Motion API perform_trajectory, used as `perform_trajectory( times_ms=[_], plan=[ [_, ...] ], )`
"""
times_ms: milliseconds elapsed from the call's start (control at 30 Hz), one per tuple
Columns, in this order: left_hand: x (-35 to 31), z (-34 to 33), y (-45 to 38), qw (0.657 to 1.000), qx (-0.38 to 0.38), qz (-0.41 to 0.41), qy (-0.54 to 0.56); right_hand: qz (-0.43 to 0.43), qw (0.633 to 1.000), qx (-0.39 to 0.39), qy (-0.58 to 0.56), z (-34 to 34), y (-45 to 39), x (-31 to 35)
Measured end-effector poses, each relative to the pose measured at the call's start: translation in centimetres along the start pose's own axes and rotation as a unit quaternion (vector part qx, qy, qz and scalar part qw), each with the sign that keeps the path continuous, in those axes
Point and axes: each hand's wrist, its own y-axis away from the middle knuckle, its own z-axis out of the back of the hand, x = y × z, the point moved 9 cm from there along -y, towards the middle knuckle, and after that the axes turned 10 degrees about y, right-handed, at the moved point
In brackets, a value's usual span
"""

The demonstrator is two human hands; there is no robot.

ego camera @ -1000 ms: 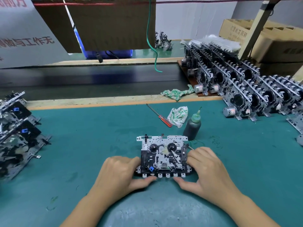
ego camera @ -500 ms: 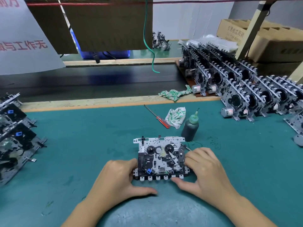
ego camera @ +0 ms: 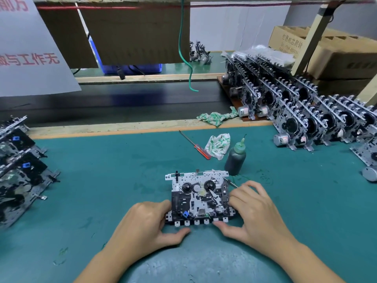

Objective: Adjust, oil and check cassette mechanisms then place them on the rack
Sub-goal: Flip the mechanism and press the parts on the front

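While the cassette mechanism [ego camera: 199,198] lies flat between them, left hand [ego camera: 145,223] and right hand [ego camera: 254,211] clamp its sides, thumbs at the key row, likely steadying it for checking; oil bottle [ego camera: 235,159] waits just beyond the right fingers.

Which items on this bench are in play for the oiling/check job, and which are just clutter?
In play:
- mechanism, held flat on the mat by left hand and right hand
- oil bottle
- screwdriver
- racked mechanisms
- mechanisms stacked at left

Clutter:
- two rags
- cardboard boxes
- green cable
- sign
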Motion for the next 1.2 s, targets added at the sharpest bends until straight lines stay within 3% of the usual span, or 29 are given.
perform_trajectory(
  times_ms=[167,367,633,900,1067,1200],
  plan=[
    [0.0,0.2,0.0,0.998,-0.041,0.016,-0.039,-0.007,0.998,0.017,-0.058,0.0,-0.1,-0.2],
    [-0.1,0.0,-0.1,0.999,-0.013,0.023,-0.02,-0.007,0.999,0.006,-0.049,0.0,0.1,0.0],
    [0.3,0.3,-0.2,0.991,-0.067,0.103,-0.046,-0.002,0.996,0.029,-0.085,-0.4,0.0,-0.2],
    [0.7,-0.2,-0.4,0.995,-0.009,0.097,-0.004,-0.009,0.999,0.018,-0.044,-0.3,0.0,-0.4],
    [-0.8,-0.4,-0.2,1.0,0.006,0.026,-0.011,-0.054,0.998,-0.007,-0.013,0.4,0.1,-0.7],
    [-0.2,-0.5,0.0,0.997,0.001,0.078,-0.011,-0.041,0.998,0.011,-0.042,0.1,0.0,-0.7]
  ],
)
